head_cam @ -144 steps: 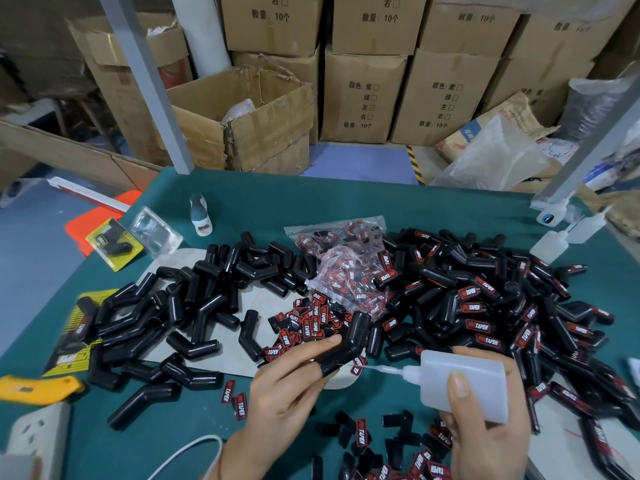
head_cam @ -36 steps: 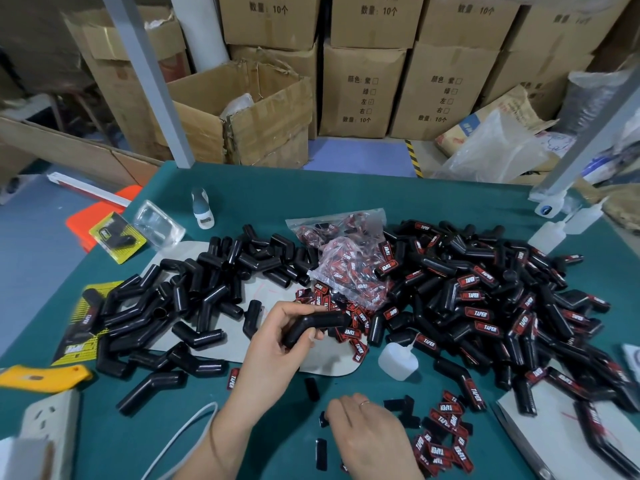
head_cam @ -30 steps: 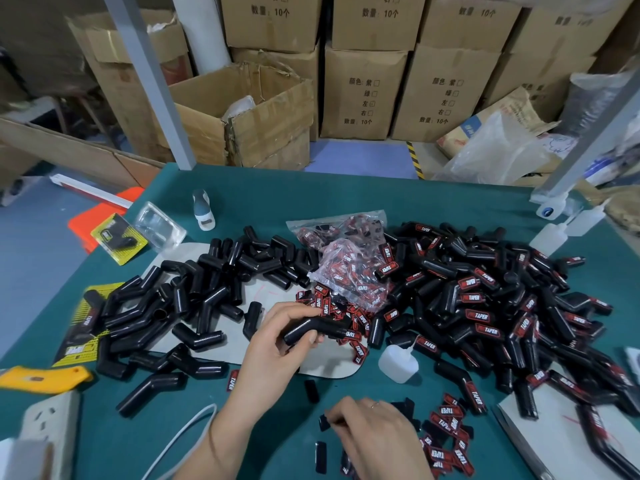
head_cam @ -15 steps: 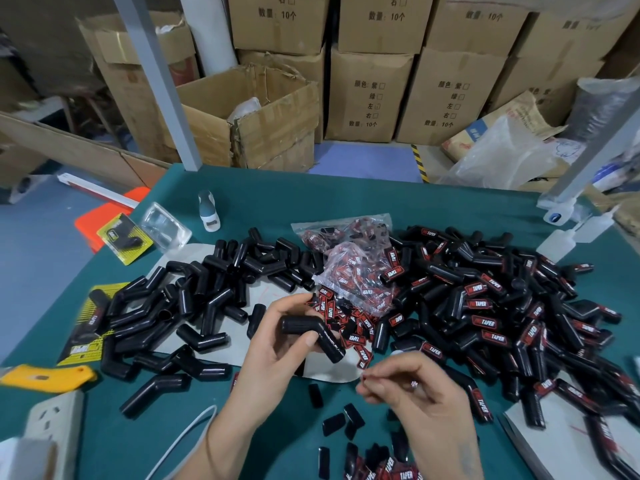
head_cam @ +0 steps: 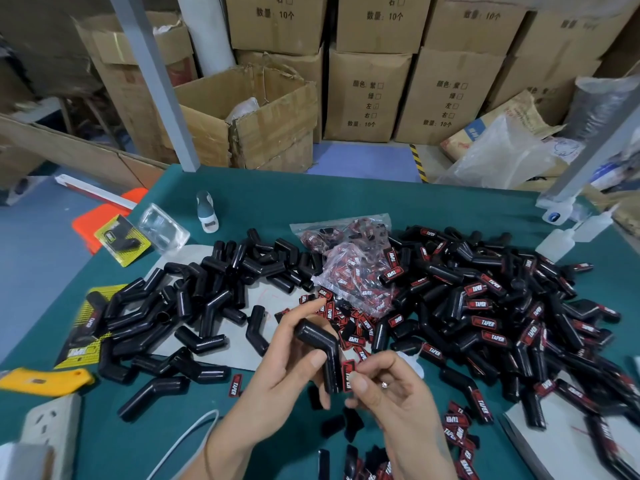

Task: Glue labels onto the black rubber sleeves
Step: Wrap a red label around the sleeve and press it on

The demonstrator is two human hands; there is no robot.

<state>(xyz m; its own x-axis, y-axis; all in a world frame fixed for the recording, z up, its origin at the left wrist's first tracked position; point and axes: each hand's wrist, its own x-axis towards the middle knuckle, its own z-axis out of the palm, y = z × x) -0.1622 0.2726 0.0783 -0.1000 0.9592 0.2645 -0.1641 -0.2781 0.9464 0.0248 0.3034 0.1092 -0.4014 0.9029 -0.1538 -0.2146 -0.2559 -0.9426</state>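
Head view looks down on a green table (head_cam: 346,199) strewn with black rubber parts. The left hand (head_cam: 287,368) holds one bent black rubber sleeve (head_cam: 320,344) above the table near the middle of the picture, its thumb and fingers curled round the upper arm of the bend while the lower arm points down. The right hand (head_cam: 391,393) pinches a red and black label (head_cam: 347,374) between thumb and forefinger and sets it against the lower arm of that sleeve; the label touches the rubber. A ring shows on one finger of the right hand.

To the left lies a pile of plain sleeves (head_cam: 194,306), partly on a pale sheet (head_cam: 242,351). To the right lies a larger pile of labelled sleeves (head_cam: 502,317), each showing a red tag. Between the two piles sits a clear plastic bag of labels (head_cam: 356,268), with loose labels (head_cam: 349,320) spilled just below it. More labels (head_cam: 460,438) lie near the right wrist. A small white glue bottle (head_cam: 410,362) lies on the table just behind the right hand, mostly hidden. Two more squeeze bottles (head_cam: 561,242) stand at the far right edge. A yellow tool (head_cam: 45,377) and a white power strip (head_cam: 52,420) lie at the lower left. Cardboard boxes (head_cam: 367,95) are stacked beyond the table.
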